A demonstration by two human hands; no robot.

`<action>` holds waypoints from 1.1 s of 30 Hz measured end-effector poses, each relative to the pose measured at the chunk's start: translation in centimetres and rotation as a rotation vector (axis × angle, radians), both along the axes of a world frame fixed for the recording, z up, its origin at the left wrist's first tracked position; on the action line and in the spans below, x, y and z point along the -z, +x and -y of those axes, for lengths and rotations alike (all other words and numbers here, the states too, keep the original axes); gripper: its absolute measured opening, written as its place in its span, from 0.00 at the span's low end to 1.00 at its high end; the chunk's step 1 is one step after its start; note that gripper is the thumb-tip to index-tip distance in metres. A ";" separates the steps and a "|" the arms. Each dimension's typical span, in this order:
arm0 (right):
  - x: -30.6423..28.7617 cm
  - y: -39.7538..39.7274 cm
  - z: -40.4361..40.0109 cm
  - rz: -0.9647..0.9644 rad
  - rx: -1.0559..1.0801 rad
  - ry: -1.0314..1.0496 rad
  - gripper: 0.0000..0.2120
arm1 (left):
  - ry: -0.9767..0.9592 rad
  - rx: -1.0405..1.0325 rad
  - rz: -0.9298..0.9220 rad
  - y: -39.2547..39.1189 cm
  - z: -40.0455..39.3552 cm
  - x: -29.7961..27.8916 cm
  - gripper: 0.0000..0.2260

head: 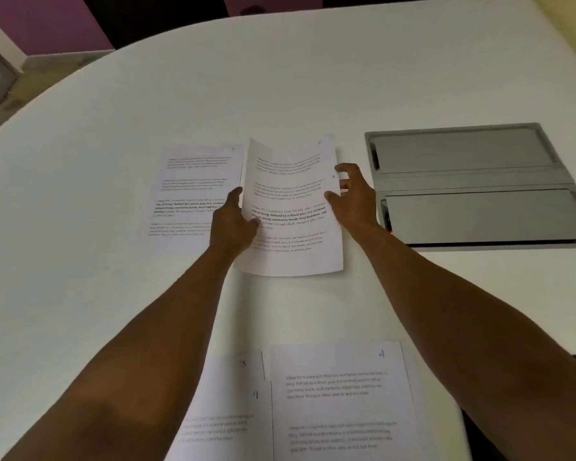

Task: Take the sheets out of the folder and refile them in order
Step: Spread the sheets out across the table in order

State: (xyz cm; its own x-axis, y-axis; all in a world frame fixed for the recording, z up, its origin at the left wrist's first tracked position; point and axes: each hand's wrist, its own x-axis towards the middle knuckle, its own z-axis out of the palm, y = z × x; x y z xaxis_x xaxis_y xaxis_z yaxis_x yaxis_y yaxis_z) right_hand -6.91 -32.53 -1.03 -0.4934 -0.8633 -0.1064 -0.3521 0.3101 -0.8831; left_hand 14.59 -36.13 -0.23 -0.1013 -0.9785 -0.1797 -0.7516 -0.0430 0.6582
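Held sheet (291,207) up between both hands, lifted off the table (113,294), long axis running away from the body, top edge farthest out and bowed with a crease down the upper left. Left hand (235,221) gripping the left edge near mid-height, thumb on the printed face, fingers behind. Right hand (351,194) pinching the right edge a little higher, thumb on the face, fingers curled past the margin. Both hands about equally near; neither free. Just left of the left hand, partly under the left wrist, a second sheet (193,191) flat on the table, same orientation, its right edge hidden behind the held one. Coming move judged to turn on this: held sheet either laid beside or on top of that flat one, a short sideways shift toward the left hand, no rotation needed. Near the elbows, closer to the body, two more piles: near-left sheets (226,410) overlapping, near-right sheet (340,394) with a handwritten mark at its top corner, digit unclear. Folder not plainly made out. Beyond the right hand, well clear of the paper, grey recessed panel (473,184) set into the tabletop, two lids, small red light at its near-left corner. White rounded table; purple wall (40,21) and dark gap past the far edge.
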 end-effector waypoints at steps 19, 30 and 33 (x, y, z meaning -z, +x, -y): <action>6.7 1.0 2.7 -0.727 -0.382 0.298 0.38 | -0.210 0.210 0.446 0.6 2.9 8.4 0.27; 6.9 1.0 2.0 -0.678 -0.312 0.184 0.37 | -0.264 0.233 0.356 1.1 2.7 8.2 0.31; 5.8 0.4 -0.4 -0.576 -0.152 0.058 0.32 | -0.313 0.201 0.302 1.1 0.5 6.8 0.31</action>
State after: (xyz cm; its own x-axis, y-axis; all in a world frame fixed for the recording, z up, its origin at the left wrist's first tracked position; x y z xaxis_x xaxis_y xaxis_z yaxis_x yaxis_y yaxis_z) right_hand -6.55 -32.15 -6.86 -0.3568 -0.9296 0.0923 -0.8132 0.2605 -0.5204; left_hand 15.67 -36.67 -7.00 -0.2826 -0.9567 0.0700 -0.8843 0.2881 0.3674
